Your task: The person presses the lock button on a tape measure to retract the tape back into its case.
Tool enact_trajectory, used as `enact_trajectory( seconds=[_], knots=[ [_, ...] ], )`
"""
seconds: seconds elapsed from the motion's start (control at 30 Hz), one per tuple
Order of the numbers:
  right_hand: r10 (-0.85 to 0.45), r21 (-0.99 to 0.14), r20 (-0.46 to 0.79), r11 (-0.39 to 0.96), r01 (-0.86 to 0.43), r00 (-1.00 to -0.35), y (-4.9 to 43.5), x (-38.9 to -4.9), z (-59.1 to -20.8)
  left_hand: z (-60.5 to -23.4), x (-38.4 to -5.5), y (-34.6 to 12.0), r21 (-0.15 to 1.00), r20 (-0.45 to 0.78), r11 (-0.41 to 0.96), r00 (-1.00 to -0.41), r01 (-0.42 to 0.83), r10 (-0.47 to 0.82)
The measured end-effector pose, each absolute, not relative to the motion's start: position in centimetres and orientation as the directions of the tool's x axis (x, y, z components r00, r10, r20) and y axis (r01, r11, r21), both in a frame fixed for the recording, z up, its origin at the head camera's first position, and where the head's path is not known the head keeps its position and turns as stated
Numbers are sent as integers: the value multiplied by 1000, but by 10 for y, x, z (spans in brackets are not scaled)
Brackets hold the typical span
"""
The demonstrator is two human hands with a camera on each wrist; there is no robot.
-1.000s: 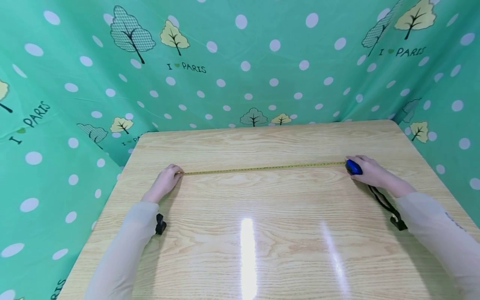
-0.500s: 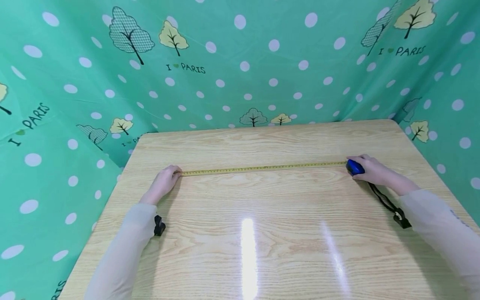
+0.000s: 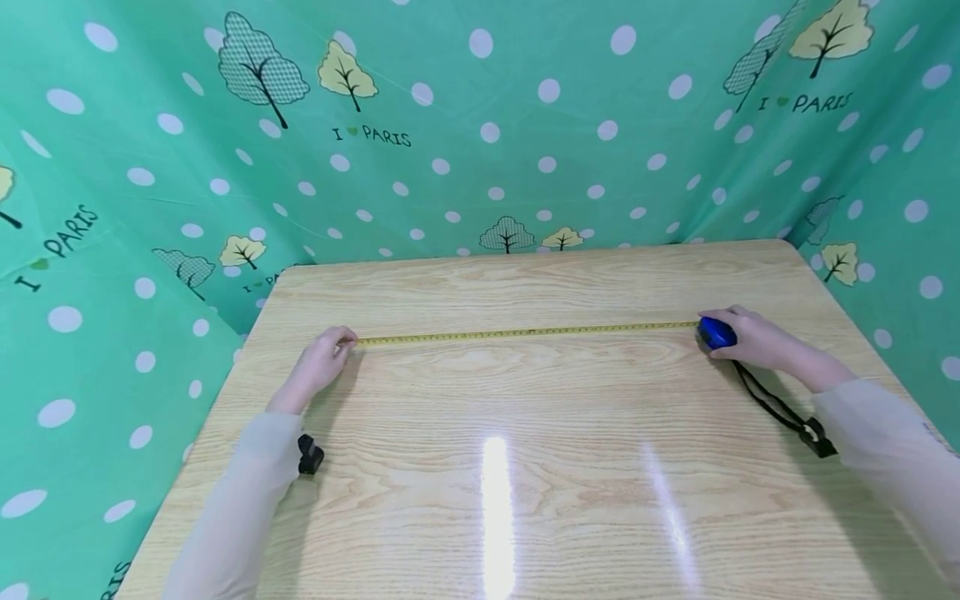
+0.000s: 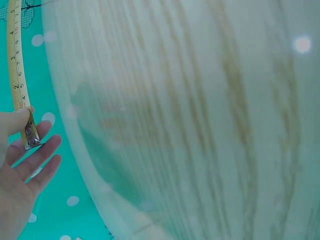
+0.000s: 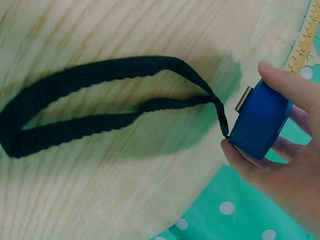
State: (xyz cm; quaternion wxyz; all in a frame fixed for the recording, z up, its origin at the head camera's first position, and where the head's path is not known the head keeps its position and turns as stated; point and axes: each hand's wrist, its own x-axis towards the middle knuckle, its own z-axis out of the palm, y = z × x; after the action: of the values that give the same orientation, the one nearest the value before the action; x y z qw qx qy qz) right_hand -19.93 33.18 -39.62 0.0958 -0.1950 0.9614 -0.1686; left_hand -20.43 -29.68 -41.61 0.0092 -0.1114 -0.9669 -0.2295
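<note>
A tape measure with a blue case (image 3: 716,333) is drawn out over the table, its yellow blade (image 3: 525,332) stretching nearly straight from right to left. My left hand (image 3: 318,362) holds the free end; the left wrist view has the thumb pressing the blade near its metal end hook (image 4: 31,134), several fingers spread beneath. My right hand (image 3: 757,342) grips the case, thumb on one side and fingers on the other, as the right wrist view shows. From the case hangs a black wrist strap (image 5: 100,70) in a loop.
The pale wood-grain table (image 3: 570,517) lies under both arms, with bright light reflections near the front. Green polka-dot cloth (image 3: 480,167) with printed trees surrounds it at the back and sides. A small black device (image 3: 310,455) sits at the left cuff.
Both hands have moved slightly apart, the left hand leftward and the right hand rightward with the case. The visible stretch of blade is a little longer. Both grips stay the same.
</note>
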Motion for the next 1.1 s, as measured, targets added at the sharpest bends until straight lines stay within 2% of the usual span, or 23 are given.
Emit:
enact_trajectory(
  seconds=[0.53, 1.1],
  knots=[
    [-420, -394, -76, 846, -360, -904, 324, -188, -373, -403, -197, -310, 457, 126, 856, -971, 240, 204],
    [-512, -315, 5, 814, -487, -859, 317, -176, -361, -398, -192, -317, 465, 192, 836, -955, 292, 227]
  ],
)
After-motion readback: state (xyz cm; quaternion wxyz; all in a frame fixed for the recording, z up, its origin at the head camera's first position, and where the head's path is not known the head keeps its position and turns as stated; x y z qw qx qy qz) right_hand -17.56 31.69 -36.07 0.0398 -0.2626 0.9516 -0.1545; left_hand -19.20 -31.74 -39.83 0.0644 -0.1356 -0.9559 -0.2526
